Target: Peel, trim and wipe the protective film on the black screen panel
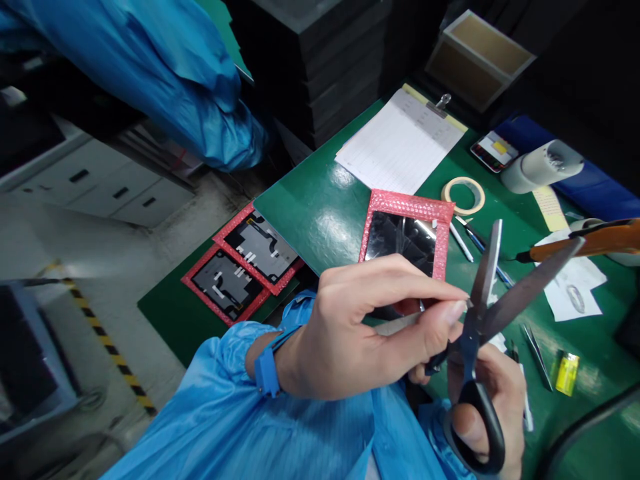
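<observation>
My right hand [505, 393] holds black-handled scissors [470, 353], thumb through one loop, with the two metal blades spread apart and pointing up. Close against the scissors' pivot, my left hand [365, 327] has its thumb and forefinger pinched together; a tiny bit of something shows at the fingertips, too small to name. The other fingers of that hand are partly hidden. Behind my left hand lies a dark glossy panel [400, 240] on a pink bubble-wrap pouch [440, 250], its lower part covered by the hand.
Two more panels in pink bubble wrap [273, 283] lie at the left. Around the green table [305, 207] are a clipboard with papers [400, 140], a tape roll [463, 195], tweezers [537, 357], a yellow item [567, 373] and an orange-handled tool [590, 240]. Another person's blue sleeve [200, 80] reaches in.
</observation>
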The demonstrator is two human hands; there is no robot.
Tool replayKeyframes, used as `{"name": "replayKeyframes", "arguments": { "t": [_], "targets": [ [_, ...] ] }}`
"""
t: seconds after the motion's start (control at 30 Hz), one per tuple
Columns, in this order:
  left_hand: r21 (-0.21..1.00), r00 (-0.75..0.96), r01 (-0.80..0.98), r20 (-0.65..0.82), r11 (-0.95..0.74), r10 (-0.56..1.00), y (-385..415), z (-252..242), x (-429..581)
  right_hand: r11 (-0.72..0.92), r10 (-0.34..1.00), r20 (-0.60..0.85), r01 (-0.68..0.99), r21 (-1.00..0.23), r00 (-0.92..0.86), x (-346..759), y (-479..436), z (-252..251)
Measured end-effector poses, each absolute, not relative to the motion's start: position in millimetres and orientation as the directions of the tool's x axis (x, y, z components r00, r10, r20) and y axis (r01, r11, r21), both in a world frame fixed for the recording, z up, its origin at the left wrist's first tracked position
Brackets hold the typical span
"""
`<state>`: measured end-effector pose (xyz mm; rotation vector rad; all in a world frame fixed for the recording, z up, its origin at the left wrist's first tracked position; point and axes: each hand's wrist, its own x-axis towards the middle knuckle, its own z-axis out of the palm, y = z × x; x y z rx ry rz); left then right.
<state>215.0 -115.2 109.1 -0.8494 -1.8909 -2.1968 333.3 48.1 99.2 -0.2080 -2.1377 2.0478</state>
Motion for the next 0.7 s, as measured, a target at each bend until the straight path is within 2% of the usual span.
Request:
{"name": "replayKeyframes", "arguments": {
  "t": [0.17, 0.37, 0.53, 0.7],
  "targets": [
    [0.871, -0.834, 0.436, 0.486, -0.227, 0.262, -115, 109, 214, -0.02, 0.21, 0.009, -0.013, -1.0, -0.978, 336, 48, 96],
    [0.874, -0.839, 0.427, 0.479, -0.233, 0.258, -115, 109, 214, 0.024, 0.34, -0.02, 0.03, -0.999, -0.94, 334, 41, 99],
    [0.878, -0.845, 0.403, 0.466, -0.258, 0.262, -116, 107, 214, 0.05, 0.385, 0.004, 0.016, -0.999, -0.923, 334, 36, 98],
    [0.882, -0.846, 0.36, 0.446, -0.305, 0.291, -115, 103, 213, 0.003, 0.423, -0.014, 0.017, -1.0, -0.906, 335, 36, 94]
  ]
}}
